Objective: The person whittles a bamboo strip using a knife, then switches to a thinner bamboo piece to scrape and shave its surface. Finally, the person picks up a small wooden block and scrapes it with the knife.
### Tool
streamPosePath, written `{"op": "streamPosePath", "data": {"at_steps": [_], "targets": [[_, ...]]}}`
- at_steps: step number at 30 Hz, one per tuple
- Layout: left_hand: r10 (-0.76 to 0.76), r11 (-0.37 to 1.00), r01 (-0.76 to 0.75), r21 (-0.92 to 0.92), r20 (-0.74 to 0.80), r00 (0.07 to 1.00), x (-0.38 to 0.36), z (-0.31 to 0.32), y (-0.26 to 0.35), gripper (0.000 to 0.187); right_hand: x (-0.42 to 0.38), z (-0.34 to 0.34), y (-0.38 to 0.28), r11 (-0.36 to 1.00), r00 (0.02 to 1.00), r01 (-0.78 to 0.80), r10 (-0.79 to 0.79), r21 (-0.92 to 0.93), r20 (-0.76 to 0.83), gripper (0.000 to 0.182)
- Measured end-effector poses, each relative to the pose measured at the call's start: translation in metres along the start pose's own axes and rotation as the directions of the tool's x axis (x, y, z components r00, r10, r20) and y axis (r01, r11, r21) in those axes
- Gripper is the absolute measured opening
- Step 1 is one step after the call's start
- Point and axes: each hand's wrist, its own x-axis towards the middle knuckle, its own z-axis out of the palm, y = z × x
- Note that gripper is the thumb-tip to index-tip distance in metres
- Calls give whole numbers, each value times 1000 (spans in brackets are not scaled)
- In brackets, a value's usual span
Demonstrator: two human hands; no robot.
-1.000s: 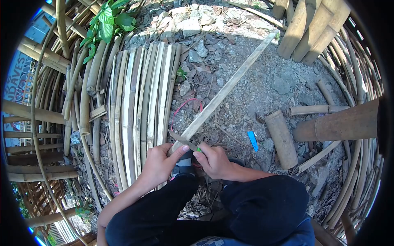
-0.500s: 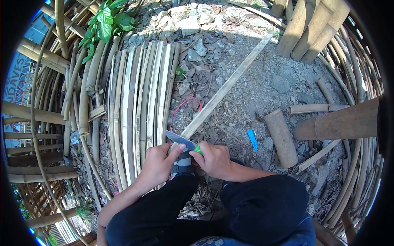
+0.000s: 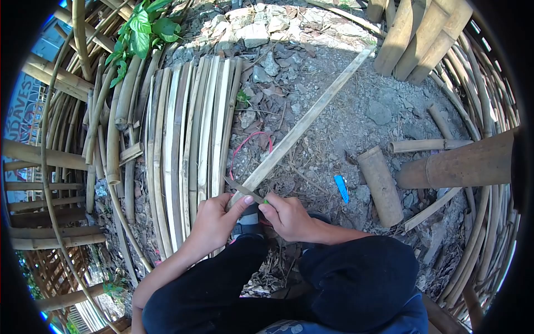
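Observation:
A long bamboo strip [image 3: 308, 118] slants from my hands up toward the upper right. Its near end is in my left hand [image 3: 216, 220], which is closed round it with the thumb on top. My right hand [image 3: 286, 218] is closed on the green handle of a knife [image 3: 245, 190]. The blade lies across the strip just beyond my left thumb, its tip pointing left. Most of the handle is hidden by my fingers. Left of my hands, several split bamboo strips [image 3: 189, 145] lie side by side in a row.
A blue plastic piece [image 3: 341, 189] and a short bamboo section [image 3: 381, 187] lie on the stony ground at right. A thick bamboo pole [image 3: 456, 162] juts in from the right edge. Pink string [image 3: 250, 135] curls behind the strip. Bamboo fencing [image 3: 58, 150] stands at left.
The knife blade has turned from showing its broad flat side to showing a narrower profile, still across the strip. My right hand has shifted slightly; my left hand stays in place.

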Motion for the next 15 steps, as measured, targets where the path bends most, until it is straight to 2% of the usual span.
{"op": "streamPosePath", "data": {"at_steps": [6,8,10,14,15], "targets": [[2,999,-2,35,-3,1000,-1,0,-2,53,-1,2,-3,970,998,43,-54,-240,-41,27],[68,997,-67,39,-31,997,1,3,-8,51,0,2,-5,955,996,58,-75,-290,-50,27],[44,999,-44,15,-22,999,2,3,-10,51,2,-1,-7,915,986,99,-144,-390,-87,28],[-38,999,38,-14,5,999,3,3,-10,50,0,1,-4,940,992,65,-96,-334,-76,27],[-38,999,38,-15,3,999,3,3,-9,50,-1,1,-2,984,998,36,-45,-176,-47,28]]}}
